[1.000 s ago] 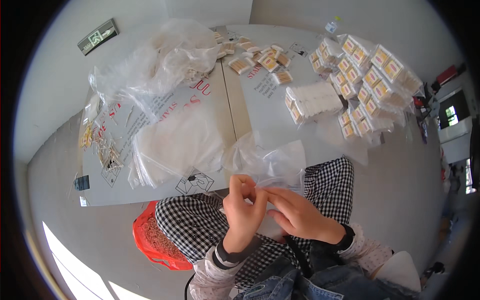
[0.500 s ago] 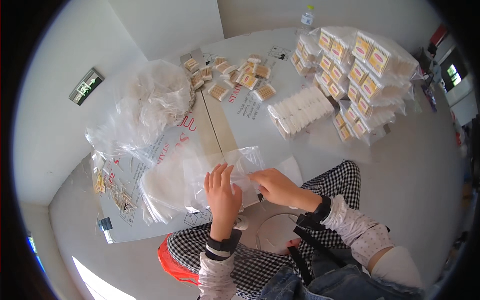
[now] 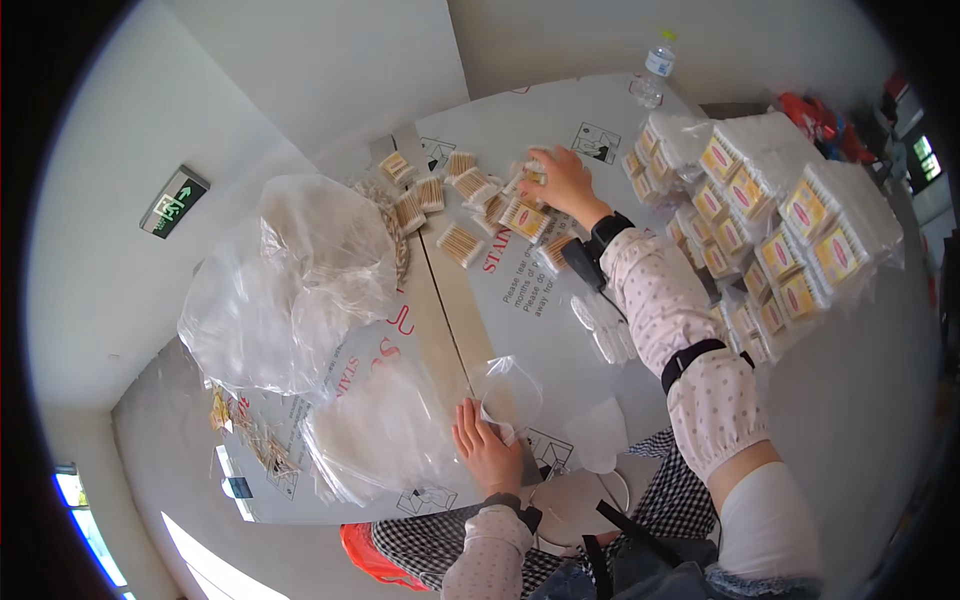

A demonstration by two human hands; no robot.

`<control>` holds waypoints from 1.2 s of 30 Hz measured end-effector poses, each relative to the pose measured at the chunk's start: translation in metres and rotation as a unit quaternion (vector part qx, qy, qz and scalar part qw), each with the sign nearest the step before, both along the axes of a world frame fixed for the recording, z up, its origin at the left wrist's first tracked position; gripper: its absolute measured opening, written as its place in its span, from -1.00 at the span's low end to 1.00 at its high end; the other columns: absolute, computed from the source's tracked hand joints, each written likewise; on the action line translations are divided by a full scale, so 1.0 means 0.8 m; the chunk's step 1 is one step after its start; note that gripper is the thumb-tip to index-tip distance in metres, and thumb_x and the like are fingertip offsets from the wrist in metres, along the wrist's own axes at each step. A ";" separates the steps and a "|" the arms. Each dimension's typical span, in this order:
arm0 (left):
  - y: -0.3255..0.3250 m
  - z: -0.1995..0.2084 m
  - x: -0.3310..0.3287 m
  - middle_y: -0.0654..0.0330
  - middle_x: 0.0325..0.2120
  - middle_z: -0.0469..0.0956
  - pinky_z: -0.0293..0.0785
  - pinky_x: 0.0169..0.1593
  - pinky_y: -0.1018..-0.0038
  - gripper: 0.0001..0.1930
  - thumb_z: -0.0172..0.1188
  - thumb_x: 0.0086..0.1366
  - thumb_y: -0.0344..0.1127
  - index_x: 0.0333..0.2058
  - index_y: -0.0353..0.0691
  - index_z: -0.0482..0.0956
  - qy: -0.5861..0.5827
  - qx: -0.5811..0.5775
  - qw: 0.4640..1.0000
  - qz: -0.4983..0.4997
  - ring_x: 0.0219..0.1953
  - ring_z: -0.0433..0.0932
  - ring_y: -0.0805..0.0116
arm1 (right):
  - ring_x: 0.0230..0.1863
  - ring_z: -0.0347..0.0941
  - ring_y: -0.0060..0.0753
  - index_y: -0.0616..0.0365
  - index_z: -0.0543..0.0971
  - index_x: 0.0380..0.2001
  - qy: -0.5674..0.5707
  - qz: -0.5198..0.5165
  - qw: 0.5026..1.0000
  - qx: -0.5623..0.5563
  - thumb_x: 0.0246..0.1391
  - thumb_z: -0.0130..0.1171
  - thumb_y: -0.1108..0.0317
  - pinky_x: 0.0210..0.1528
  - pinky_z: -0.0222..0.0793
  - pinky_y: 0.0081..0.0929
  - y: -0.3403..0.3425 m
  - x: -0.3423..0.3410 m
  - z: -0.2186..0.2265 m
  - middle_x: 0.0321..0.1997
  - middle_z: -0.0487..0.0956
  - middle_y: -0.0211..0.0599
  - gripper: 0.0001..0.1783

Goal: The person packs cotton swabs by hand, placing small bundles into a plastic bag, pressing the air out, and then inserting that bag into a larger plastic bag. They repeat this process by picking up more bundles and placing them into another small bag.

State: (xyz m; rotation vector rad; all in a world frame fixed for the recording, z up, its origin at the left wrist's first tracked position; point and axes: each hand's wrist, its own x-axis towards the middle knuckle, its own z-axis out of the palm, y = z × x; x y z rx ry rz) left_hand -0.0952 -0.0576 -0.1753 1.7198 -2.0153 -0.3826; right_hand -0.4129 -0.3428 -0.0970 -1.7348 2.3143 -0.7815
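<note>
Two bare hands work over a bench (image 3: 540,300) covered in printed grey sheeting. The right hand (image 3: 560,182) reaches to the far side, its fingers bent over a cotton swab pack (image 3: 527,178) at the edge of a loose pile; they touch it, but the view does not show whether they have closed on it. Just below these fingers lies a swab pack with a yellow label (image 3: 524,218), and more swab packs (image 3: 430,194) spread out to their left.

The left hand (image 3: 488,448) lies palm down near the front edge, fingers extended and released, resting beside and partly against a clear plastic bag (image 3: 512,392) just past the fingertips. Left of those fingers is a stack of flat clear bags (image 3: 385,435); farther left are scattered loose cotton swabs (image 3: 265,445), and beyond the stack rises a big crumpled plastic sack (image 3: 290,290).

To the right of the right fingers stand stacked bags of swab packs (image 3: 770,225), with a clear bottle with a yellow-green cap (image 3: 655,72) beyond.
</note>
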 end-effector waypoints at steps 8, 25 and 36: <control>-0.008 0.006 0.006 0.02 0.29 0.24 -0.01 0.40 0.05 -0.34 0.22 0.05 -0.31 0.16 -0.40 0.30 -0.035 0.038 0.999 0.001 0.38 0.12 -0.01 | 0.27 0.28 0.15 -0.11 0.48 0.18 0.054 0.211 0.958 0.185 -0.21 0.42 -0.25 0.23 0.29 -0.13 -0.073 0.011 -0.020 0.25 0.31 0.01 -0.13; -0.005 0.005 -0.008 0.02 0.30 0.25 -0.02 0.39 0.01 -0.36 0.12 0.09 -0.28 0.20 -0.25 0.32 -0.008 0.036 0.999 0.003 0.37 0.17 0.03 | 0.36 0.13 0.24 -0.15 0.45 0.19 0.066 0.231 0.968 0.065 0.07 0.22 0.18 0.31 0.16 0.12 -0.226 0.184 -0.047 0.36 0.26 -0.04 -0.44; -0.007 0.006 0.007 0.03 0.30 0.25 -0.03 0.40 0.03 -0.36 0.11 0.09 -0.30 0.21 -0.26 0.31 0.010 0.055 0.998 0.016 0.38 0.15 0.05 | 0.20 0.38 0.02 0.01 0.44 0.18 0.026 0.452 0.872 0.189 0.15 0.16 0.31 0.17 0.38 -0.13 -0.034 0.158 0.009 0.27 0.33 0.01 -0.50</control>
